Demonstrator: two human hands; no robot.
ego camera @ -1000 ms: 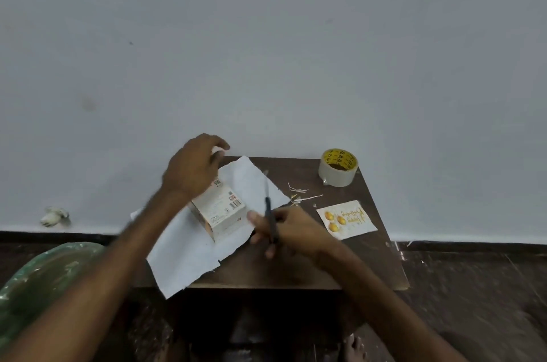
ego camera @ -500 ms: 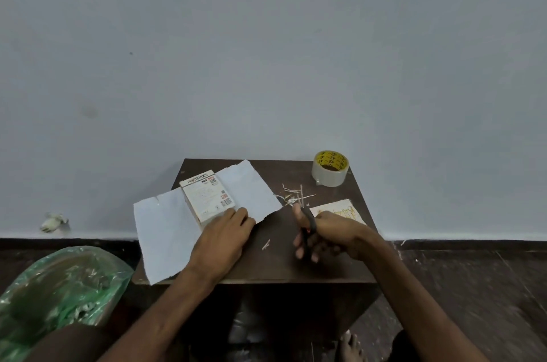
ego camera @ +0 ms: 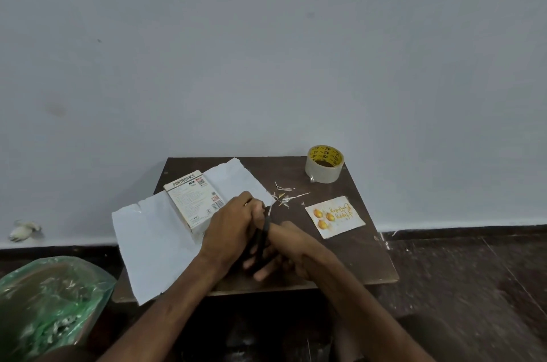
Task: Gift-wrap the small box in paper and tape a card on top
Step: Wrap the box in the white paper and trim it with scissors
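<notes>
Small dark table (ego camera: pixel 364 255) against a pale wall, white paper (ego camera: pixel 151 240) spread over its left side with the box (ego camera: pixel 191 203) lying on it. Left hand (ego camera: pixel 229 231) pressing the paper beside the box, fingers curled, grasp unclear; right hand (ego camera: pixel 291 247) clenched on black scissors (ego camera: pixel 262 239). Card (ego camera: pixel 334 216) and tape roll (ego camera: pixel 324 164) apart at right, paper scraps (ego camera: pixel 285 196) between.

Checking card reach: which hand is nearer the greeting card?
Right. Right hand sits just left of the card, holding scissors; left hand is farther left, by the box.

Both hands (ego camera: pixel 228 231) together, fingers (ego camera: pixel 260 274) curled
</notes>
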